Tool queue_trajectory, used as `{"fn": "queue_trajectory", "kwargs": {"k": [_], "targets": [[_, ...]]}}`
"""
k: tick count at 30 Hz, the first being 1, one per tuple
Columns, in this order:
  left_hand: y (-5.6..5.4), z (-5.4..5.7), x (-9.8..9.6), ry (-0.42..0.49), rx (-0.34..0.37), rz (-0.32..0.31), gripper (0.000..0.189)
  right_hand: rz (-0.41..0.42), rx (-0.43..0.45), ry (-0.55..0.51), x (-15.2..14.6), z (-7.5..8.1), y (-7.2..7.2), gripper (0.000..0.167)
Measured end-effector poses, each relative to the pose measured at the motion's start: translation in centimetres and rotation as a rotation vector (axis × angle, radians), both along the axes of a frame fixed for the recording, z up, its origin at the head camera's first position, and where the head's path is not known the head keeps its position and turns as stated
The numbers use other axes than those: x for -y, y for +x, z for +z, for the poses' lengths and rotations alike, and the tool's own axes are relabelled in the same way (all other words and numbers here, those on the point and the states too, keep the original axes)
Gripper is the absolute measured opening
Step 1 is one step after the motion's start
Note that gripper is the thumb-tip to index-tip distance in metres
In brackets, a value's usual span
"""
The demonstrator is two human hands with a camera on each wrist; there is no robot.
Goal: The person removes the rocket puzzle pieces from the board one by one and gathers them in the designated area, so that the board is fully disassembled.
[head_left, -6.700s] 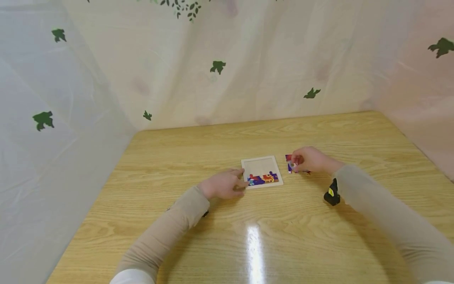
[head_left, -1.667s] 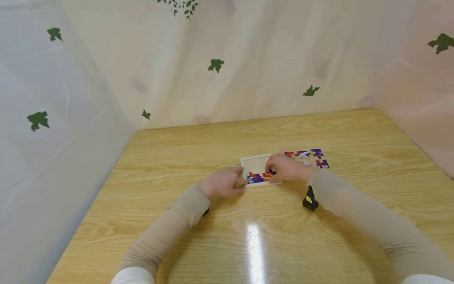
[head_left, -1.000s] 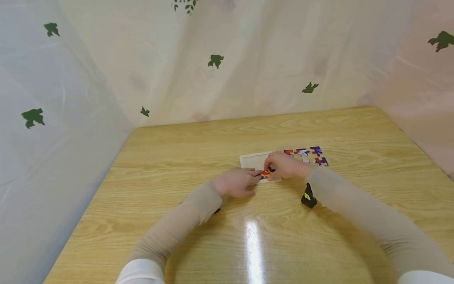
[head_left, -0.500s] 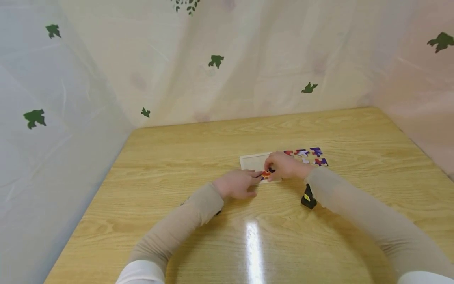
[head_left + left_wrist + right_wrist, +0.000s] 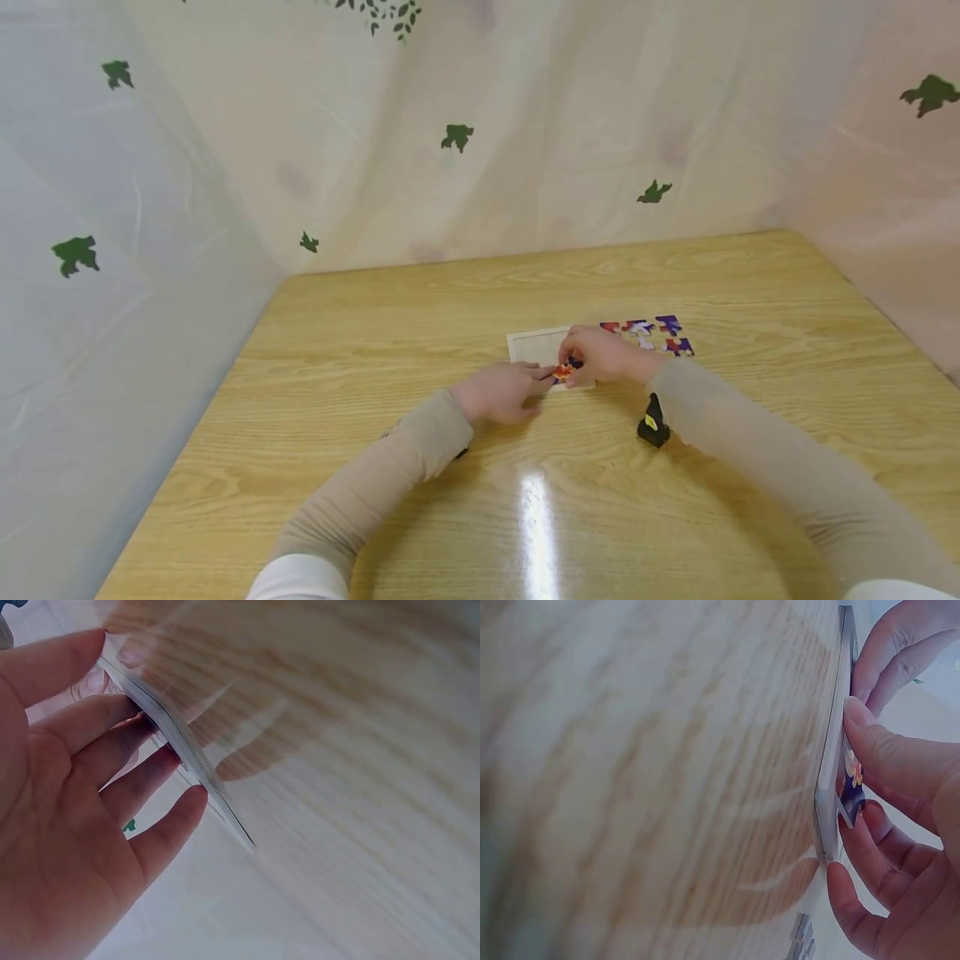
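A square puzzle tray (image 5: pixel 536 333) with a pale rim lies on the table, jigsaw pieces along its near side. My left hand (image 5: pixel 501 392) reaches over the tray's near left part, its extended fingertips touching the pieces and hiding some of them. In the left wrist view its fingers (image 5: pixel 161 772) lie fairly straight against the tray edge. My right hand (image 5: pixel 606 353) pinches a dark purple and orange puzzle piece (image 5: pixel 853 784) at the tray's right side. The right wrist view shows that piece tilted, one edge raised above the rim.
Several loose puzzle pieces (image 5: pixel 639 327), red, white and purple, lie right of the tray, partly behind my right hand. The wooden table (image 5: pixel 420 317) ends at a pale curtain (image 5: pixel 360 167) with green leaf shapes.
My right hand has come left from the loose pieces to the tray. My left hand has shifted right from the tray's left rim onto the pieces. Over the last second both hands barely move.
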State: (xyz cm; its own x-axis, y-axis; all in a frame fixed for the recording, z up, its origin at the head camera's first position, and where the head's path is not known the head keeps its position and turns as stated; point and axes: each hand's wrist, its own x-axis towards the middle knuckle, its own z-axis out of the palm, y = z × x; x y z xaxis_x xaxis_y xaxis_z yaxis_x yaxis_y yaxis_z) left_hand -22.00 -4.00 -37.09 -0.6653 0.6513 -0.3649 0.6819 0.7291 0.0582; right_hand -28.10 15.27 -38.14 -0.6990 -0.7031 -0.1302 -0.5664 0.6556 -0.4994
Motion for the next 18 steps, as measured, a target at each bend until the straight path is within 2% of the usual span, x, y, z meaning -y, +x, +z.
{"fn": "queue_trajectory", "kwargs": {"k": [8, 18], "targets": [[0.2, 0.2, -0.4, -0.057, -0.028, 0.008, 0.059, 0.011, -0.023, -0.085, -0.7, -0.3, 0.1, 0.023], [0.4, 0.5, -0.9, -0.062, -0.057, -0.009, 0.055, 0.019, -0.058, -0.103, -1.2, -0.5, 0.2, 0.022]]}}
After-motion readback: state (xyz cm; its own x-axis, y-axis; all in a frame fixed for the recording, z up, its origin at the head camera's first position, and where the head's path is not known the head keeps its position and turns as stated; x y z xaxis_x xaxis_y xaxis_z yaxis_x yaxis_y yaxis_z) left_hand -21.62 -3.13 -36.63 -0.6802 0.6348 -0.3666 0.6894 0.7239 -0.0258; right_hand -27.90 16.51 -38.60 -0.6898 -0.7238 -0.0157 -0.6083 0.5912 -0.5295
